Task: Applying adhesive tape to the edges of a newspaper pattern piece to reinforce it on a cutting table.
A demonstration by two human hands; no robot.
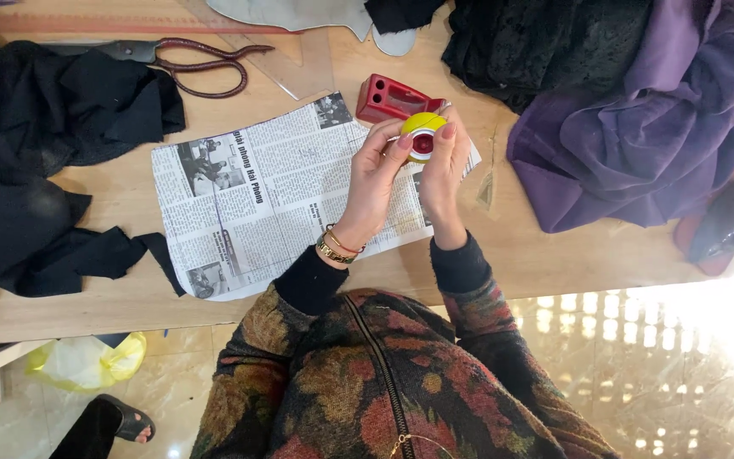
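Note:
Above a newspaper sheet (248, 204) on the wooden table (129, 297), both my hands are raised together around a small round yellow object with a red and white centre (422, 134). My left hand (375, 183), with a gold bracelet at the wrist, pinches it from the left. My right hand (443, 174) grips it from the right, fingers curled over its edge. A red plastic holder (386, 99) lies just beyond the object on the table.
Black fabric (27, 170) is heaped at the left, and purple fabric (656, 127) and black lace cloth (537, 42) at the right. Large scissors (201, 64) and a clear ruler (295, 64) lie at the back. A yellow bag (87, 361) and a sandalled foot (125, 421) are on the floor.

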